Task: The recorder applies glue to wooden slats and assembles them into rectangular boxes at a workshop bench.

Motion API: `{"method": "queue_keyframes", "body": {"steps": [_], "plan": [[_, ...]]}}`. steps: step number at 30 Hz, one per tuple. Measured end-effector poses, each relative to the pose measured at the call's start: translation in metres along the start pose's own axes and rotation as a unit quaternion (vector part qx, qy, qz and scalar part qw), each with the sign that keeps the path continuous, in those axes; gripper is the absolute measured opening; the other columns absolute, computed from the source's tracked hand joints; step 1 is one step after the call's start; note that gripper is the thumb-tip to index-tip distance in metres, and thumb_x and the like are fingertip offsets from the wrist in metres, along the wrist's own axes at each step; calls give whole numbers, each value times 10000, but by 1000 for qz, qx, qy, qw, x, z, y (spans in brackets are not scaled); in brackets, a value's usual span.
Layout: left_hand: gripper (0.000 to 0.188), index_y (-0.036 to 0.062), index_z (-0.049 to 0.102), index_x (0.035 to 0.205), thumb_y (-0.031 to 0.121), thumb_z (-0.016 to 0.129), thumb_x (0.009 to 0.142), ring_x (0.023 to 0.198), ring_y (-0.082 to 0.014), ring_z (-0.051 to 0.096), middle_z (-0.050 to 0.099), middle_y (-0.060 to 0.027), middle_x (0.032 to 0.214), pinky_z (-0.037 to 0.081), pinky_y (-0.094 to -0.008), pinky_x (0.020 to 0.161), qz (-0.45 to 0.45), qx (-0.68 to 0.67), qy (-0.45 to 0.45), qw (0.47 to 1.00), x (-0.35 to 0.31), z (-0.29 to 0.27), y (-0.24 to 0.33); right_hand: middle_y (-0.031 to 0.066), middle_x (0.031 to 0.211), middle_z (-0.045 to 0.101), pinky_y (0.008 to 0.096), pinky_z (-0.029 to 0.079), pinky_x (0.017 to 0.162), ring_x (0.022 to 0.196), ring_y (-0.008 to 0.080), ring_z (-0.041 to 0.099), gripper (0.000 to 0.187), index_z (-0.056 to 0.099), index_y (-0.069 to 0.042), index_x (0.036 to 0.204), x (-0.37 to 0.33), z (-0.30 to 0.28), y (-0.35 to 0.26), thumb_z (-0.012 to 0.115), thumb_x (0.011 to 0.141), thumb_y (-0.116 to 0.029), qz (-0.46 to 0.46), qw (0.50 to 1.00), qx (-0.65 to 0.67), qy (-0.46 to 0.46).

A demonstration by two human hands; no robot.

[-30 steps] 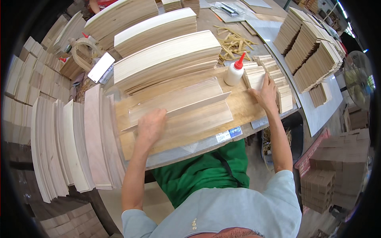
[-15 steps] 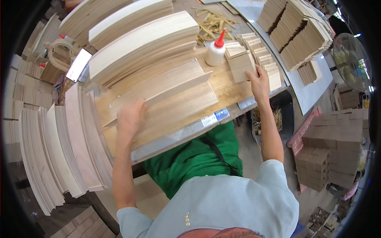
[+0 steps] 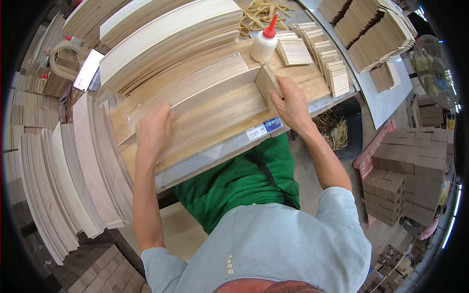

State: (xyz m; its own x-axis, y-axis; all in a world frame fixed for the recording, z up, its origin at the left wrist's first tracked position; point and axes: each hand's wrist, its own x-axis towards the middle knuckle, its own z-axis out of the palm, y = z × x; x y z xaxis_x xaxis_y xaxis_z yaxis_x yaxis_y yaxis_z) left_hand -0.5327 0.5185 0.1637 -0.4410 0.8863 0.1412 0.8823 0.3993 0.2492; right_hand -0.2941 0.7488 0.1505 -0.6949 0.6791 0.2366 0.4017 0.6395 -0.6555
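A long thin wooden board (image 3: 215, 90) stands on its edge across the wooden work surface. My left hand (image 3: 155, 128) is closed over its left part. At the board's other end, my right hand (image 3: 291, 102) grips a small wooden panel (image 3: 266, 84), which is held upright and crosswise against that end. Just behind them stands a white glue bottle (image 3: 264, 48) with a red nozzle. Right of the bottle lie small flat wooden panels (image 3: 295, 52), beside a stepped row of similar pieces (image 3: 326, 61). Another thin board (image 3: 195, 80) lies flat behind the upright one.
Tall stacks of long boards (image 3: 171, 44) rise behind the work area, and more boards (image 3: 93, 161) stand at the left. A phone (image 3: 88, 70) leans at the back left. Yellowish strips (image 3: 264, 14) lie beyond the bottle. A dark bin (image 3: 349, 129) sits below the right table edge.
My right hand has taken a small panel from beside the glue bottle and brought it left and nearer, to the long board's right end. My left hand has stayed on the board.
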Motion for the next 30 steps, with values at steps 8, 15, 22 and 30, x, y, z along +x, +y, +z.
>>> {"method": "queue_keyframes", "body": {"steps": [8, 15, 22, 30], "plan": [[155, 27, 512, 898, 154, 591, 856, 817, -401, 558, 565, -190, 834, 415, -459, 664, -8, -6, -15, 1000, -1, -1, 0, 230, 937, 560, 449, 456, 765, 881, 403, 557, 312, 534, 52, 1104, 2, 4, -1, 574, 839, -107, -26, 1000, -14, 0], [169, 48, 491, 838, 153, 622, 822, 814, -381, 570, 587, -149, 820, 425, -483, 638, -17, -5, -9, 1000, 5, -1, 1, 219, 930, 562, 438, 453, 753, 878, 396, 558, 311, 533, 35, 1113, -3, 2, -1, 594, 839, -99, -45, 999, -13, -4], [181, 32, 482, 820, 136, 629, 811, 816, -383, 571, 584, -164, 818, 421, -488, 642, 17, 9, 8, 1000, 6, 2, 5, 215, 967, 555, 422, 456, 792, 926, 378, 547, 358, 510, 47, 1144, -3, 4, 6, 609, 851, -133, -79, 997, -23, 0], [284, 52, 582, 1095, 175, 612, 842, 922, -358, 603, 639, -165, 965, 477, -441, 792, -30, 6, -46, 998, -4, -8, -5, 241, 1176, 550, 422, 430, 921, 1041, 367, 549, 631, 467, 31, 1289, 54, -27, 59, 722, 791, -260, -28, 989, -78, 126]]}}
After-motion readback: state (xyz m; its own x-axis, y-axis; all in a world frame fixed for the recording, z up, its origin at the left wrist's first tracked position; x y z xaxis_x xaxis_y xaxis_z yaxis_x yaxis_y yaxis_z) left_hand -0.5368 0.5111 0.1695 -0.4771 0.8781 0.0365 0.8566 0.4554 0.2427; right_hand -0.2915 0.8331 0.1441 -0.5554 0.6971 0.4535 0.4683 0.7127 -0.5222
